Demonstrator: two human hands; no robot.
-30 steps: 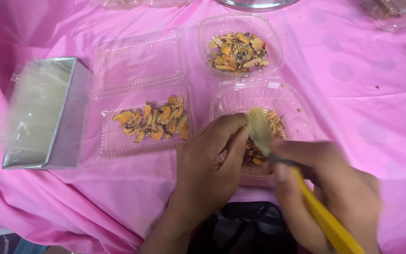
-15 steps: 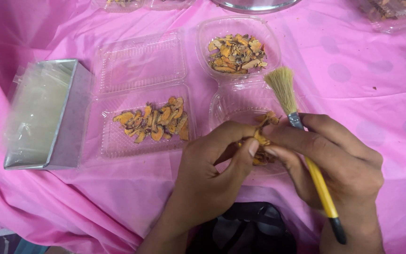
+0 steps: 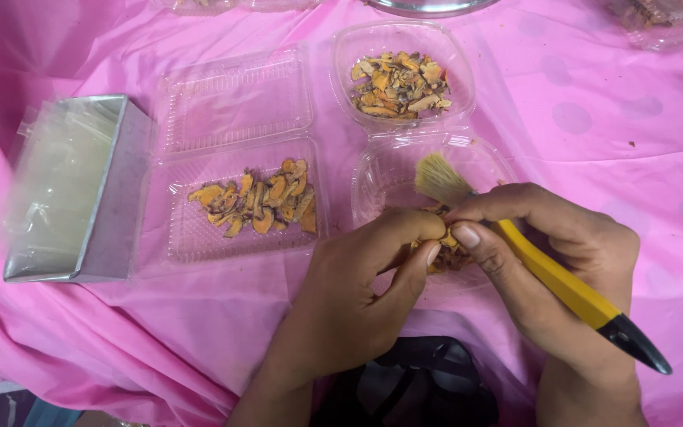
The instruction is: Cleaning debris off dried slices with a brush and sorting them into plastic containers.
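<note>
My right hand (image 3: 567,261) grips a yellow-handled brush (image 3: 551,273) with a black end and pale bristles pointing up-left. My left hand (image 3: 357,296) pinches a small orange dried slice (image 3: 446,239) between thumb and forefinger, right against my right thumb. Both hands hover over a clear round plastic container (image 3: 393,170) that holds a few dark and orange pieces, mostly hidden by my fingers.
A clear square hinged box (image 3: 191,241) holds orange dried slices, its lid open behind. A round clear tub (image 3: 345,67) of similar slices sits farther back. A metal rectangular tin (image 3: 112,213) with plastic bags stands at left. A pink cloth (image 3: 594,103) covers the table; something black lies below.
The brush swung from bristles-down over the container to upright, then tilted lower with bristles up-left. My left hand's fingers closed on a small slice beside my right thumb.
</note>
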